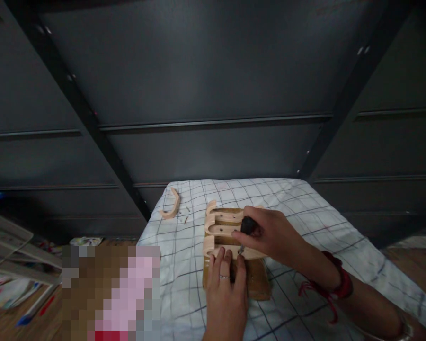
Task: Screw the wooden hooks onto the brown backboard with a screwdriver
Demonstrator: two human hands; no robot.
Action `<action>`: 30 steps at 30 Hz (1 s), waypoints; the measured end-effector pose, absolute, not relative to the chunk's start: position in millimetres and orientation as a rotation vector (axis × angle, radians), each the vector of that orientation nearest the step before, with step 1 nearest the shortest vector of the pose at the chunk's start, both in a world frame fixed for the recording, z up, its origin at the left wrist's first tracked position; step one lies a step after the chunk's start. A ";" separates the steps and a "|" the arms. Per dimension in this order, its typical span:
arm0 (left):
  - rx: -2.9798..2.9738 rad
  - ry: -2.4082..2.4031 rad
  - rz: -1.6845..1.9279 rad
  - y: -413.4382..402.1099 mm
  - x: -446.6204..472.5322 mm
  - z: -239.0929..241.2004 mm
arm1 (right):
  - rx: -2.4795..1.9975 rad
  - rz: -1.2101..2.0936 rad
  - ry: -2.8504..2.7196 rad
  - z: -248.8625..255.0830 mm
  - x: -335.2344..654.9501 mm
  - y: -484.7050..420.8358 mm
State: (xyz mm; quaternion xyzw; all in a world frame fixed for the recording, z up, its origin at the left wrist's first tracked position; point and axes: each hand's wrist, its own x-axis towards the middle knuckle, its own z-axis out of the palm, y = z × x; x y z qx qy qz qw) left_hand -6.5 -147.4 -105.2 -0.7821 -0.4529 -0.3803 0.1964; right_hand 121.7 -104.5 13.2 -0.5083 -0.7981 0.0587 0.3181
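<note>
A pale wooden piece (220,227) with curved hook-like arms lies on a brown wooden board (259,284), which rests on a white checked cloth (184,265). My right hand (270,234) is closed round a black-handled screwdriver (247,225), its tip pointing down at the pale piece. My left hand (226,284), with a ring on one finger, lies flat on the board, its fingertips pressing the pale piece next to the tip. A red cord wraps my right wrist.
A separate curved wooden hook (172,206) and a few small screws (184,215) lie on the cloth at the back left. Dark panelled wall with metal struts (102,147) rises behind. Papers and clutter (17,265) lie on the wooden floor at left.
</note>
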 end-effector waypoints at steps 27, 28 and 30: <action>-2.197 -1.280 -1.044 -147.5 -7.8 -107.7 | -1.216 0.437 -2.184 22.5 137.2 -91.5; -2.201 -1.279 -1.042 -147.5 -7.8 -107.7 | -1.175 0.518 -2.266 26.4 143.2 -93.4; -2.202 -1.274 -1.041 -147.5 -7.7 -107.7 | -1.073 0.636 -2.405 34.2 155.5 -98.2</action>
